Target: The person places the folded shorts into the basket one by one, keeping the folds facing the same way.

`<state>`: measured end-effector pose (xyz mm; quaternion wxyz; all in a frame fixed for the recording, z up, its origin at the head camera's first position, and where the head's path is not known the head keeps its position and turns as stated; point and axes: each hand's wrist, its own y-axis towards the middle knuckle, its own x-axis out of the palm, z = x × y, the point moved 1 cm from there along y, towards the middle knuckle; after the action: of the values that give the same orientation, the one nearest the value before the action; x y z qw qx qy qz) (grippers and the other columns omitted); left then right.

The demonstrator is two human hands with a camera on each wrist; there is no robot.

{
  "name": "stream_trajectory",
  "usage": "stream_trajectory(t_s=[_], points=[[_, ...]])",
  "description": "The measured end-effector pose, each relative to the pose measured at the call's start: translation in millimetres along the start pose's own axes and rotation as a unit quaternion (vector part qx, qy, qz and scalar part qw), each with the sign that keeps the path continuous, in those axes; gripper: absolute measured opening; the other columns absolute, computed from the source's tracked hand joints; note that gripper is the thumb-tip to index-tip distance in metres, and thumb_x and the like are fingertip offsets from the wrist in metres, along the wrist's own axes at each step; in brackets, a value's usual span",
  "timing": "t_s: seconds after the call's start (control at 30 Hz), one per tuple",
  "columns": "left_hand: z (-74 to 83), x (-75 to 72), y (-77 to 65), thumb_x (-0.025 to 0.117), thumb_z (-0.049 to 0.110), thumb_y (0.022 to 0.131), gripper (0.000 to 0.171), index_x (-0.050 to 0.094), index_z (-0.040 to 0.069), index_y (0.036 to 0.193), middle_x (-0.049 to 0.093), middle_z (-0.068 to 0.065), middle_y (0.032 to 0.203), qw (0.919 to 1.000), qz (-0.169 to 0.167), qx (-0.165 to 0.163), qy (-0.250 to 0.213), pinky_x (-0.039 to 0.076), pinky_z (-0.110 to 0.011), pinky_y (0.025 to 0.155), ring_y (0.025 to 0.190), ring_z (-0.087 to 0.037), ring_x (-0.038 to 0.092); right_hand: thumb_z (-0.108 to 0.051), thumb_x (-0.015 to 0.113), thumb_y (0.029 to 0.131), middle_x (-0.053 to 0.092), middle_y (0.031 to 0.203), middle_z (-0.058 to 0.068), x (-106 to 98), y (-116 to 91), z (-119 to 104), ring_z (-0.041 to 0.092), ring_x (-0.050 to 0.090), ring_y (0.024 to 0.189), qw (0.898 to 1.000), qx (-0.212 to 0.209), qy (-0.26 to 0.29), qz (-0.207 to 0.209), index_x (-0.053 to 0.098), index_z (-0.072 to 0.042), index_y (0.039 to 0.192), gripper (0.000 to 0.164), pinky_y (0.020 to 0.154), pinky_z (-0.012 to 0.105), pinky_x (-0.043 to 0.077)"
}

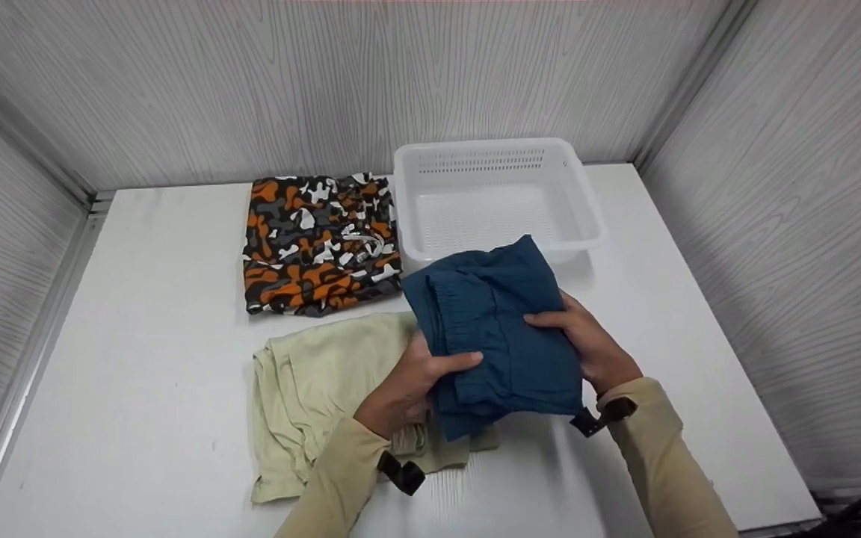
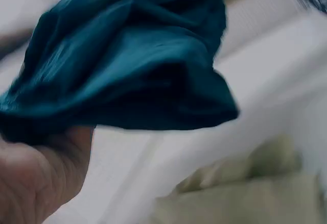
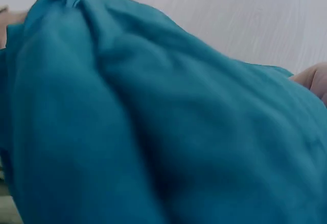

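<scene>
Pale wood-grain walls (image 1: 311, 82), white tabletop (image 1: 146, 359), grey corner trim (image 1: 692, 82)

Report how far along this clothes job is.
Apparently done: the camouflage garment lies folded beside the white basket. In hand: the left hand and right hand hold the folded blue garment. Perhaps left: tidying the creased pale green garment and loading the white basket; all three garments are outside it.

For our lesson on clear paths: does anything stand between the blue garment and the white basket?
Nothing visible does, apart from the near rim of the white basket. The left hand and right hand hold the blue garment at the basket's near side.
</scene>
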<state>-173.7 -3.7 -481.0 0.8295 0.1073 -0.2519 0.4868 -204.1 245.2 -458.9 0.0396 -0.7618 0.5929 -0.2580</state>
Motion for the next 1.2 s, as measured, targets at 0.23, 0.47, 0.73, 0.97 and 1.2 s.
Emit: stream_trajectory(t_s=[0.23,0.47,0.73,0.97,1.2], points=[[31.1,-6.4,36.9,0.068,-0.001,0.086,0.106,0.0,0.021,0.164,0.022,-0.015,0.163,0.994,0.061,0.031,0.085,0.036,-0.046,0.115,0.145,-0.035,0.034,-0.008,0.067,0.094,0.027,0.16,0.011,-7.4,16.8,-8.0,0.03,0.031,0.143,0.997,-0.007,-0.008,-0.076,0.022,-0.023,0.162,0.083,0.115,0.047,0.031],[63.0,-15.1,95.9,0.07,-0.003,0.083,0.109,0.004,0.027,0.164,0.027,-0.011,0.161,0.9858,0.08,0.048,0.139,0.032,-0.041,0.116,0.144,-0.027,0.033,0.004,0.072,0.087,0.012,0.167,0.004,-17.4,47.1,-36.7,0.022,0.014,0.151,0.993,-0.061,-0.084,-0.048,0.015,-0.027,0.165,0.101,0.122,0.043,0.016],[93.1,-28.3,151.1,0.072,0.002,0.082,0.114,-0.001,0.032,0.164,0.014,-0.005,0.167,0.971,0.125,0.024,0.203,0.022,-0.037,0.12,0.15,-0.021,0.019,0.012,0.066,0.084,0.017,0.167,0.005,-15.4,88.2,-86.3,0.024,0.015,0.152,0.984,-0.103,-0.146,-0.021,0.027,-0.032,0.162,0.097,0.122,0.047,0.016],[99.7,-42.2,182.6,0.068,0.001,0.086,0.108,-0.002,0.03,0.164,0.006,0.001,0.17,0.9438,0.13,0.016,0.303,0.012,-0.037,0.123,0.154,-0.019,0.007,0.012,0.063,0.084,0.027,0.164,0.008,-14.8,123.0,-99.1,0.026,0.025,0.148,0.967,-0.119,-0.223,0.03,0.035,-0.028,0.16,0.09,0.12,0.048,0.022],[101.2,-46.8,210.5,0.064,0.0,0.095,0.102,-0.006,0.025,0.164,-0.003,0.002,0.17,0.9237,0.152,0.012,0.352,0.01,-0.037,0.124,0.155,-0.018,0.0,0.013,0.056,0.084,0.036,0.16,0.008,-16.6,148.8,-103.1,0.025,0.032,0.145,0.944,-0.158,-0.277,0.083,0.039,-0.025,0.158,0.084,0.119,0.046,0.023]])
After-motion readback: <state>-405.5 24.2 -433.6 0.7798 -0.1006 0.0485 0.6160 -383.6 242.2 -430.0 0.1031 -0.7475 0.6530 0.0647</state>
